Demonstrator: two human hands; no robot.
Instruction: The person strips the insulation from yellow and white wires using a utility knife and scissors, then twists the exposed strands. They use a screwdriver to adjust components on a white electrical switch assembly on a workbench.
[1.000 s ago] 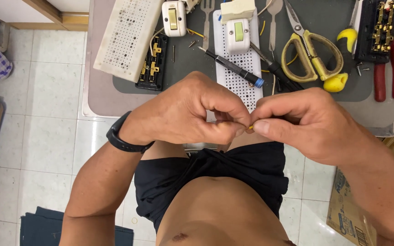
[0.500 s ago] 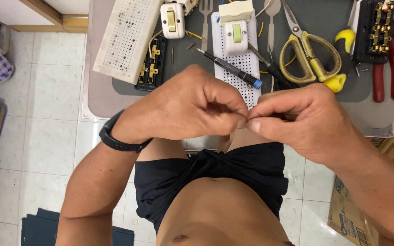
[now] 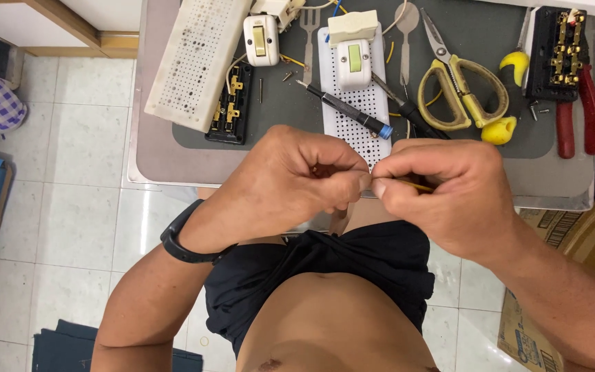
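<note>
Both hands are bunched up together just off the near edge of the table (image 3: 173, 165). The left hand (image 3: 290, 182) is curled in tight, fingertips pinched at the spot where it meets the other hand; whatever it's gripping is too small to make out. The right hand (image 3: 449, 196) touches it fingertip to fingertip and is pinched narrow on a thin yellow wire (image 3: 418, 185) that pokes out sideways under its fingers.

Up and left of the left hand there's a white perforated board (image 3: 194, 62) with a black terminal block (image 3: 230, 103) beside it. Right above the hands sits a black screwdriver with a blue cap (image 3: 346, 110) lying across a second perforated strip (image 3: 363, 96). Above the right hand are yellow-handled scissors (image 3: 459, 93), and further right red pliers (image 3: 580, 110).
</note>
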